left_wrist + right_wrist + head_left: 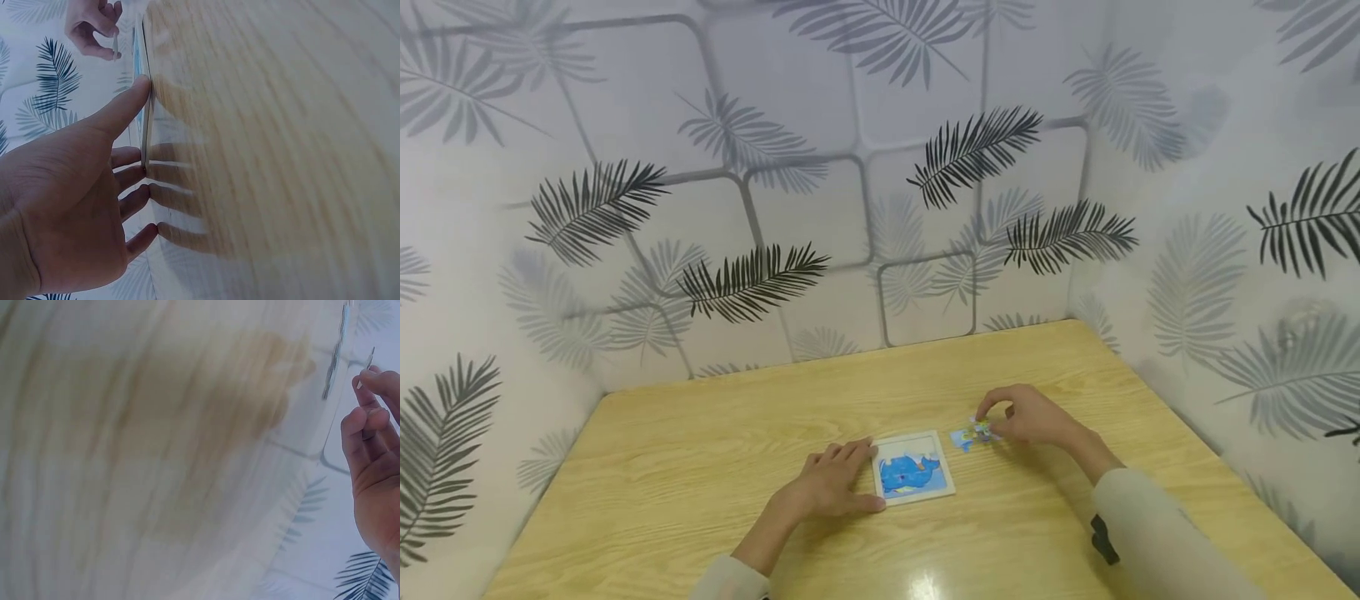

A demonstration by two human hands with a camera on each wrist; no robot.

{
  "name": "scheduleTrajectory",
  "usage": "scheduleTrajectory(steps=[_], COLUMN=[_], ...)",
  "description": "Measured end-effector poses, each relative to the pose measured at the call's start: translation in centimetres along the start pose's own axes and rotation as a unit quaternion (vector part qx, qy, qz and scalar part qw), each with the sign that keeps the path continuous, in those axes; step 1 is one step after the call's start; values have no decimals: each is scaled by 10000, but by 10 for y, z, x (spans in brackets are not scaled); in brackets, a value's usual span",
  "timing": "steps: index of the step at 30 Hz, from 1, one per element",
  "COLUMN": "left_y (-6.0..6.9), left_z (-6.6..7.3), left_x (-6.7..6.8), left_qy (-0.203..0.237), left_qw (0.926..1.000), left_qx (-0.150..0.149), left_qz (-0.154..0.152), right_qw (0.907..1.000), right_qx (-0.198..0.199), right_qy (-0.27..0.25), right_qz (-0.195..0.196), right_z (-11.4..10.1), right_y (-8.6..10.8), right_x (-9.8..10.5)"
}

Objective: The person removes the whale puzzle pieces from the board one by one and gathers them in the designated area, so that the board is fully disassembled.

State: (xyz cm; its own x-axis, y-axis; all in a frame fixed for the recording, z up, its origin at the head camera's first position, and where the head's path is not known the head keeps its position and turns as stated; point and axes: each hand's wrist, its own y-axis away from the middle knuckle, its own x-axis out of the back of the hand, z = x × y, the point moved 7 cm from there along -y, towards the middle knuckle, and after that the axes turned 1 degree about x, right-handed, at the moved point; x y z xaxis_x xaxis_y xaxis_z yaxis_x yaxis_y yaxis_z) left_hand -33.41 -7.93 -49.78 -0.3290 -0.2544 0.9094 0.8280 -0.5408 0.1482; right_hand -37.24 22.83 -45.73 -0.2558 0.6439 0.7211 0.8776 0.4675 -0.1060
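A white-rimmed puzzle tray [947, 467] lies flat on the table, and a blue whale picture [910, 473] fills most of it; a pale strip shows along its far side. My left hand [833, 483] rests at the tray's left edge, thumb and fingers spread and touching it. Just right of the tray, loose jigsaw pieces [960, 438] in blue and yellow lie on the wood. Above them my right hand [1032, 417] pinches a thin jigsaw piece [370, 358] between thumb and fingertips. In the right wrist view that piece appears edge-on, so its picture is hidden.
The light wooden table [715, 450] meets leaf-patterned walls [820, 208] at its back and right edges. A glare spot shines on the wood near the front. Pale sleeves [1157, 525] cover both forearms.
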Motion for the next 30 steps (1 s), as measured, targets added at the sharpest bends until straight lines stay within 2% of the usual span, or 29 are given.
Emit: scheduleTrajectory(steps=[4, 7, 13, 22, 30], left_y=[0, 1, 2, 4, 3], left_z=[1, 3, 3, 4, 3], left_x=[0, 0, 3, 5, 3], left_qy=[27, 95, 137, 203, 221], left_qw=[10000, 9999, 9999, 9997, 9997], left_qx=[-52, -111, -81, -123, -136], left_qz=[6, -11, -17, -10, -13], right_qw=[9999, 9995, 9975, 9990, 9991], right_qx=[-81, -284, -622, -434, -116], right_qy=[11, -73, -329, -41, 409], right_qz=[59, 79, -114, -116, -32], right_z=[9, 18, 31, 41, 35], right_y=[8, 13, 20, 25, 24], right_x=[8, 14, 22, 31, 30])
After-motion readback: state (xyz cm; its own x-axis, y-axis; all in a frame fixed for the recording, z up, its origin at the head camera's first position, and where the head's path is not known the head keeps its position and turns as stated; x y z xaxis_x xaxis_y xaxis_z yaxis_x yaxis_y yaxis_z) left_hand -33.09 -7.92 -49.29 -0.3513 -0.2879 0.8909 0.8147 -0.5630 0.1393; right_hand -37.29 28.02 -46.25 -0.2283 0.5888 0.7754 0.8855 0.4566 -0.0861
